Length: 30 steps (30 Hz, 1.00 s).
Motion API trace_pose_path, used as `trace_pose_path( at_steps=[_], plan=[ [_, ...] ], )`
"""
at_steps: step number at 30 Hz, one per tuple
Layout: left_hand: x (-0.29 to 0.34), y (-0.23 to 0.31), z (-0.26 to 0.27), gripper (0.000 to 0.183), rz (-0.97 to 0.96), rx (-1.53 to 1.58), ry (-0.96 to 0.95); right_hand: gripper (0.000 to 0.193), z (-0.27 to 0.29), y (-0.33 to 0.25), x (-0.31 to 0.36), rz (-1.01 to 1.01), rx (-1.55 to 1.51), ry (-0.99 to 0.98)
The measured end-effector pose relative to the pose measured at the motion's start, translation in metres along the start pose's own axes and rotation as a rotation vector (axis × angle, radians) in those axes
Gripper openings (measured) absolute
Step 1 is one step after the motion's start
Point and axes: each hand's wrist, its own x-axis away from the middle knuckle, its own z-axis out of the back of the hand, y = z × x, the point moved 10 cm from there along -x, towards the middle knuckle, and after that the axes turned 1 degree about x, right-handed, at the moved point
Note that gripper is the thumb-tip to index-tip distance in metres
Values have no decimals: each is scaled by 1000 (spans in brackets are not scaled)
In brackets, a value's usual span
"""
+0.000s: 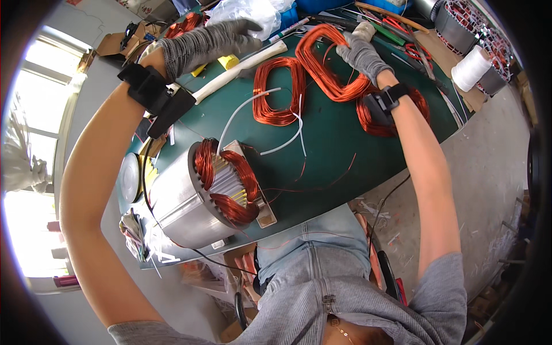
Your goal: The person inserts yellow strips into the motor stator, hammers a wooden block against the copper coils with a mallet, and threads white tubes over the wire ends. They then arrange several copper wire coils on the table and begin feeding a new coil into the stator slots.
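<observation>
My right hand [363, 56], in a grey knitted glove, is closed on the upper right side of an oblong copper wire coil [310, 54], which tilts over the green table. My left hand [215, 41], also gloved, reaches over the far left of the table with its fingers stretched out, beside a clear plastic bag [247, 12] and above a white rod [244, 66]. A second copper coil [261, 95] lies flat in the middle. Nearer me, a metal motor stator [187, 213] lies on its side, copper windings [244, 172] bulging from its open end.
Another copper coil [415, 109] lies under my right wrist. White tubing [238, 112] and loose wires stretch from the stator across the green table [328, 152]. At the far right stand a white thread spool [471, 68] and wound stator cores [457, 29], near scattered hand tools [388, 33].
</observation>
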Motion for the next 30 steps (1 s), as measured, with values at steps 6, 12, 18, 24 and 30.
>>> trace_pose_path(
  at_steps=[6, 12, 18, 24, 30],
  plan=[
    [2, 51, 36, 51, 98, -552, 385, 34, 122, -172, 5, 512, 248, -58],
    [63, -111, 113, 51, -19, 310, 375, 39, 164, -220, -8, 911, -489, 335],
    [136, -23, 57, 46, 464, 483, 761, 46, -34, -152, -33, 310, -85, -307],
    [145, -48, 43, 35, 529, 444, 762, 40, -79, -104, -20, 91, 211, -459],
    [142, -77, 39, 33, 457, 579, 704, 30, -16, -75, -43, 218, -330, -279]
  ],
)
